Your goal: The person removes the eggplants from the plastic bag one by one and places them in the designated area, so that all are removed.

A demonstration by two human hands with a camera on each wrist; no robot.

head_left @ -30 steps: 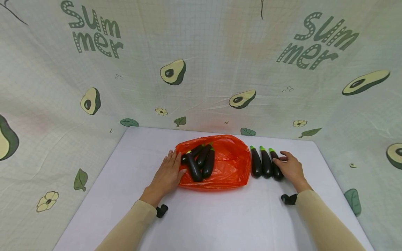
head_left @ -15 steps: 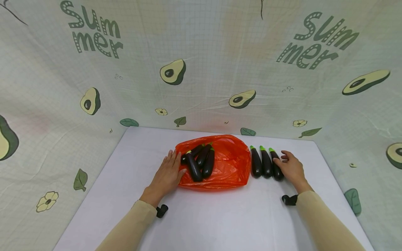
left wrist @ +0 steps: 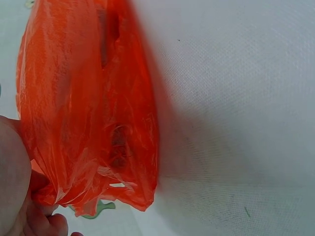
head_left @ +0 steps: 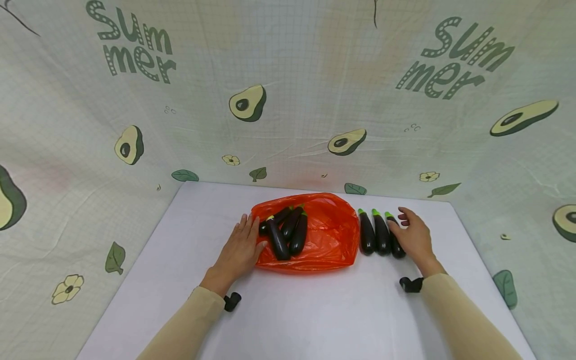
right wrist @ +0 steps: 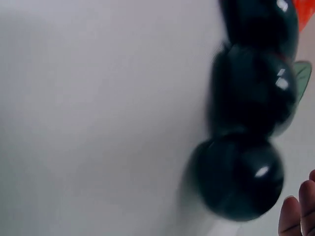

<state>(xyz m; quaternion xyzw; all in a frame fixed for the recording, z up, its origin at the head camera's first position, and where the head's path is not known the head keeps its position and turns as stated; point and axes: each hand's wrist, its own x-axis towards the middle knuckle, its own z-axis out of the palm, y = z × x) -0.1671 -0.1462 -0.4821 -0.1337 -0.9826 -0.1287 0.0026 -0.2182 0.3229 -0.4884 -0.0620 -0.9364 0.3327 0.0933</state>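
Note:
An open red plastic bag lies mid-table, with several dark eggplants in its left part. My left hand is at the bag's left edge; the left wrist view shows the red plastic caught between thumb and fingers. Three eggplants with green caps stand side by side to the right of the bag. Over the rightmost eggplant, partly covering it, is my right hand, fingers loosely bent. In the right wrist view its fingertips are apart from the nearest eggplant.
The white table ends at the back against a hanging cloth printed with avocados and lettering, which also rises at both sides. A black wrist device sits at the left cuff, another black device at the right.
My right hand has shifted slightly forward and left over the rightmost eggplant. The left hand, the bag and the eggplants look unmoved.

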